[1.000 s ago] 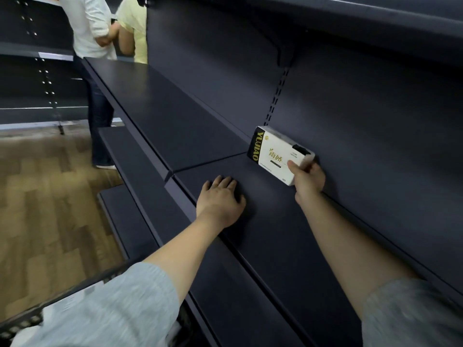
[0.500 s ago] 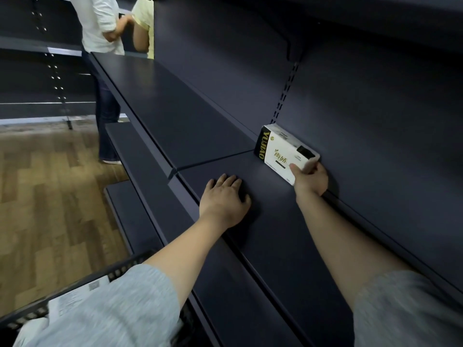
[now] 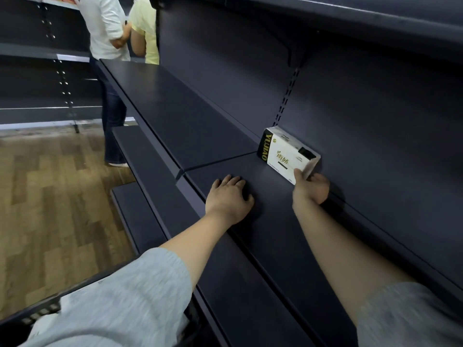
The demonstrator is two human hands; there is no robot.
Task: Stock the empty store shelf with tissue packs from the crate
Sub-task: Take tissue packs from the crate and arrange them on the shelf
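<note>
A white tissue pack (image 3: 283, 156) with a black end and gold lettering stands on its long edge at the back of the dark shelf (image 3: 263, 221), against the rear panel. My right hand (image 3: 310, 187) grips the pack's near end, thumb on the front face. My left hand (image 3: 229, 197) rests palm down on the shelf, to the left of the pack and apart from it. The black crate (image 3: 37, 314) shows only as a rim at the bottom left, mostly hidden behind my left sleeve.
Two people (image 3: 117, 41) stand at the far end of the aisle beside the shelving. Lower shelves (image 3: 140, 216) jut out to the left over a wooden floor (image 3: 50, 209). Another shelf (image 3: 375, 18) overhangs above.
The pack has settled lower and closer to the back panel under my right hand. My left hand stays on the shelf.
</note>
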